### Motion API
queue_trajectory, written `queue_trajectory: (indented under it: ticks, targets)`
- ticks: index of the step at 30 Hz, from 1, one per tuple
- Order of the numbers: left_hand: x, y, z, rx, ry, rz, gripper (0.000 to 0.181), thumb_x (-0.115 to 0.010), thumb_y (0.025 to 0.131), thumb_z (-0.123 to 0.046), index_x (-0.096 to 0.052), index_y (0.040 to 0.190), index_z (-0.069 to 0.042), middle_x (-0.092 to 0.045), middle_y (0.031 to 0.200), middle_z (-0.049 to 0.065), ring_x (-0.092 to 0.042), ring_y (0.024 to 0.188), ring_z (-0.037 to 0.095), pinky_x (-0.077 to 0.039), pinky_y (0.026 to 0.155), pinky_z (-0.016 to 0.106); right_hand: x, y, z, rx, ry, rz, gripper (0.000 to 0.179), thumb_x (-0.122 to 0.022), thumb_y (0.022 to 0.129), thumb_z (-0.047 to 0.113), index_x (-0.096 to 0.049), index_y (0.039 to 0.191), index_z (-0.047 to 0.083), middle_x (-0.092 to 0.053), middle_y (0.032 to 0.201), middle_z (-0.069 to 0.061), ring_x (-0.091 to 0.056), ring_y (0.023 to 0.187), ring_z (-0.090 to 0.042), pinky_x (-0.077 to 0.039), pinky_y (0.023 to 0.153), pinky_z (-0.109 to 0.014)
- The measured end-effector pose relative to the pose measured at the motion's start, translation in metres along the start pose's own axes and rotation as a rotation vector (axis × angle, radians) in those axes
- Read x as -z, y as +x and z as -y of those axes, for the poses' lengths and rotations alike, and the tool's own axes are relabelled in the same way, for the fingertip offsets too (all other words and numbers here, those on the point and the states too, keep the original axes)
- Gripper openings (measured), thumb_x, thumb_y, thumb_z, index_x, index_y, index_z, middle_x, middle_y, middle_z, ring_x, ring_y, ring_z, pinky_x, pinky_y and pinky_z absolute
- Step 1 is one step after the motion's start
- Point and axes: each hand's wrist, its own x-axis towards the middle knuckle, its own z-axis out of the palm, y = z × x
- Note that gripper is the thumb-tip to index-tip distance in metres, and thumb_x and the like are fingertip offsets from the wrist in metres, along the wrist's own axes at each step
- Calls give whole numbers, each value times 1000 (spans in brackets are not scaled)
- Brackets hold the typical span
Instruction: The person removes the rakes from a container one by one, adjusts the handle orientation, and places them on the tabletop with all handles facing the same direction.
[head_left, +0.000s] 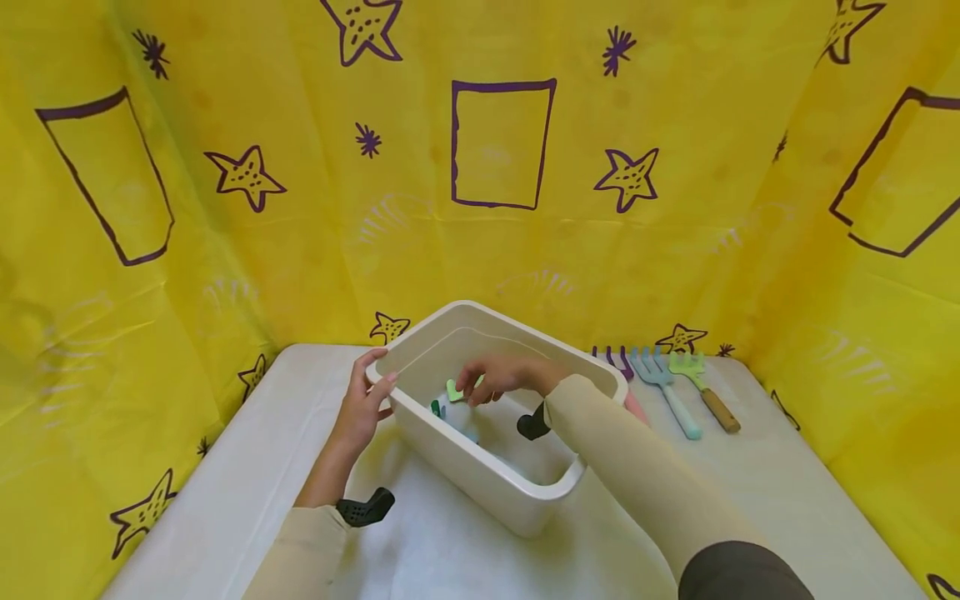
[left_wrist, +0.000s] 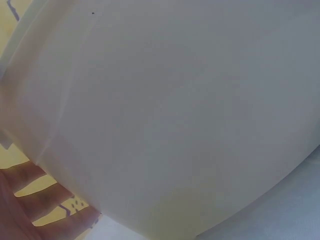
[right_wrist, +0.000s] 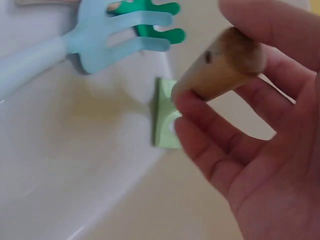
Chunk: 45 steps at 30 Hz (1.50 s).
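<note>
A white plastic bin (head_left: 465, 467) stands on the table, turned cornerwise, and appears tilted. At its left corner my left hand (head_left: 362, 408) grips the rim; in the left wrist view, the fingers (left_wrist: 42, 195) lie along the edge of the bin wall (left_wrist: 165, 115). My right hand (head_left: 498, 377) reaches down inside the bin. Between its thumb and fingers it holds the wooden handle (right_wrist: 220, 62) of a small garden tool, whose light green head (right_wrist: 164, 115) shows behind the fingers. Close by in the bin lie a light blue hand fork (right_wrist: 95, 40) and a green fork (right_wrist: 160, 35).
Right of the bin lie a purple fork (head_left: 621, 363), a light blue fork (head_left: 667, 392), a light green fork (head_left: 705, 387) with a wooden handle, and a pink piece (head_left: 636, 408) partly hidden by the sleeve. Yellow patterned cloth (head_left: 495, 250) encloses the white table (head_left: 780, 475).
</note>
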Motion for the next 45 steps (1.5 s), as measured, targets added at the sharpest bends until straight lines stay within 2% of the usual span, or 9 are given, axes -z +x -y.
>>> queue_trajectory:
  ticks: [7,9,11,16,18,27,32,37,45]
  targets:
    - [-2,-15,-26,-14,22,13,52,-45,102,-20,-23,148,-11,-34,135,26,-46,116,46,-41,92,65,6,0,0,17,110,-252,16,-67,90,6,-63,103,-2,-65,89,-10,-62,75,-22,-55,70,-28]
    - [-3,-16,-28,-15,26,14,52,-45,102,-20,-23,148,-10,-34,135,26,-46,116,47,-41,93,65,8,-1,0,20,142,-303,12,-66,91,5,-64,99,-3,-66,87,-13,-63,75,-24,-56,71,-30]
    - [-2,-11,-20,-19,18,12,52,-45,102,-20,-23,148,-11,-34,134,26,-46,116,46,-41,92,65,9,-1,0,22,158,-342,9,-65,91,3,-65,96,-4,-67,87,-15,-64,75,-25,-57,71,-31]
    - [-1,2,5,-27,14,-4,52,-48,102,-25,-25,148,-20,-35,136,20,-47,116,43,-44,91,63,14,-3,3,29,183,-394,10,-66,92,6,-67,96,-3,-67,87,-13,-66,76,-25,-58,71,-32]
    - [-1,3,9,-38,25,-12,51,-49,102,-27,-26,147,-21,-36,135,20,-48,115,43,-44,90,63,17,-5,5,49,203,-403,12,-66,92,8,-67,98,-2,-67,87,-13,-66,77,-25,-58,72,-32]
    - [-4,4,8,-41,35,-2,52,-49,102,-31,-26,148,-24,-37,135,20,-48,115,42,-45,91,62,30,-28,23,97,240,-467,15,-66,92,8,-65,102,-4,-64,92,-16,-66,83,-34,-57,77,-38]
    - [-1,3,6,-39,25,-23,52,-48,102,-30,-26,148,-23,-36,134,19,-47,115,42,-44,91,63,37,-38,35,149,243,-511,16,-66,92,8,-64,102,-4,-61,98,-16,-66,79,-29,-55,83,-46]
    - [0,3,6,-38,27,-16,52,-48,102,-29,-25,148,-22,-34,139,19,-46,117,42,-44,90,64,40,-53,39,182,277,-580,16,-68,91,6,-64,102,-4,-62,98,-16,-67,77,-24,-56,82,-44]
    - [-2,3,9,-36,30,-21,51,-48,102,-29,-26,147,-21,-39,128,21,-49,113,42,-44,90,64,52,-91,34,350,398,-655,22,-66,90,-2,-57,107,-13,-59,103,-19,-68,82,-27,-57,79,-37]
